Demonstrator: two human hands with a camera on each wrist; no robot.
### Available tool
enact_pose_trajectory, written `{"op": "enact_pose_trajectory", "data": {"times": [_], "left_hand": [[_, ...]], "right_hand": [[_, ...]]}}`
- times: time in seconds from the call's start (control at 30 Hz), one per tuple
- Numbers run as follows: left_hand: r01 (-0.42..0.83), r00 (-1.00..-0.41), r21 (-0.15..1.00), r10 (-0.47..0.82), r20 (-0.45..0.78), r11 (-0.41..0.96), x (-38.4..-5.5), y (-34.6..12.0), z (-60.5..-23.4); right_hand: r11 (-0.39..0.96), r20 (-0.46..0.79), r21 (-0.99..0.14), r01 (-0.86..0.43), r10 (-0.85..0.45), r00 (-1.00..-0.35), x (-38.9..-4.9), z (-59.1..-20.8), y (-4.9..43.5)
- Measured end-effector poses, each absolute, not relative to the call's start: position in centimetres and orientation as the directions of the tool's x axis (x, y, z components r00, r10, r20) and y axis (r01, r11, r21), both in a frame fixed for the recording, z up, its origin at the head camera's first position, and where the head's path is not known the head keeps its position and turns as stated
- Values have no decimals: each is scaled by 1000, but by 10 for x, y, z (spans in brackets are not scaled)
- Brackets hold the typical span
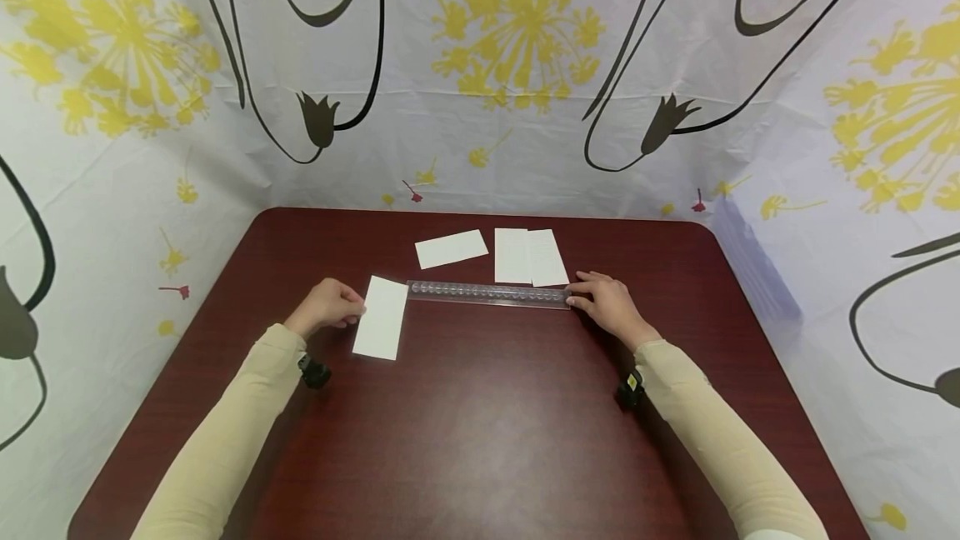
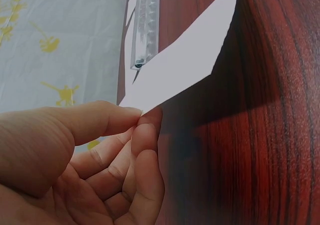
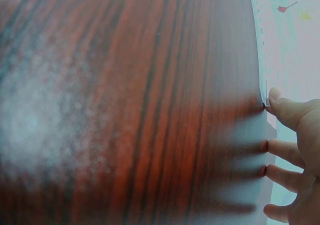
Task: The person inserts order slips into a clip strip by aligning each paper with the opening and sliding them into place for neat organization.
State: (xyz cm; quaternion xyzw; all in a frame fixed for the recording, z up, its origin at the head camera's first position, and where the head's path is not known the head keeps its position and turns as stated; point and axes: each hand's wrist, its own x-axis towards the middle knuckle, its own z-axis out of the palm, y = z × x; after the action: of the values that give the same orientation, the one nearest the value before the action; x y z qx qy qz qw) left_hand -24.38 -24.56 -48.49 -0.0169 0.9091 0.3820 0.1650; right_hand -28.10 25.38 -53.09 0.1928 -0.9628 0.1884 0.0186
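Left hand (image 1: pixel 330 304) pinched edge of white card (image 1: pixel 381 319), just beside left end of clear ruler (image 1: pixel 487 293). Right hand (image 1: pixel 606 302) touched ruler's right end, outer fingers spread; whether pinching, could not tell. Ruler's markings too small to read. Beyond, three more cards (image 1: pixel 450 249) lay on dark-red table (image 1: pixel 487 440).

Left arm (image 1: pixel 228 432) and right arm (image 1: pixel 723 432) reach forward, sleeves long. Left hand (image 1: pixel 330 304): thumb (image 2: pixel 102 121) pinching against index finger, others loosely curled. Right hand (image 1: pixel 611 307): fingers (image 3: pixel 286 152) spread, fairly straight, tips low; thumb extended, pinch unclear. Hands well apart.
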Motion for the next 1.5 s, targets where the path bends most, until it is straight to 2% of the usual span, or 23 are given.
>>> {"op": "enact_pose_trajectory", "data": {"times": [1.5], "left_hand": [[-145, -958, 661, 63, -280, 736, -244, -233, -488]], "right_hand": [[860, 80, -363, -358, -354, -932, -281, -530, 254]]}}
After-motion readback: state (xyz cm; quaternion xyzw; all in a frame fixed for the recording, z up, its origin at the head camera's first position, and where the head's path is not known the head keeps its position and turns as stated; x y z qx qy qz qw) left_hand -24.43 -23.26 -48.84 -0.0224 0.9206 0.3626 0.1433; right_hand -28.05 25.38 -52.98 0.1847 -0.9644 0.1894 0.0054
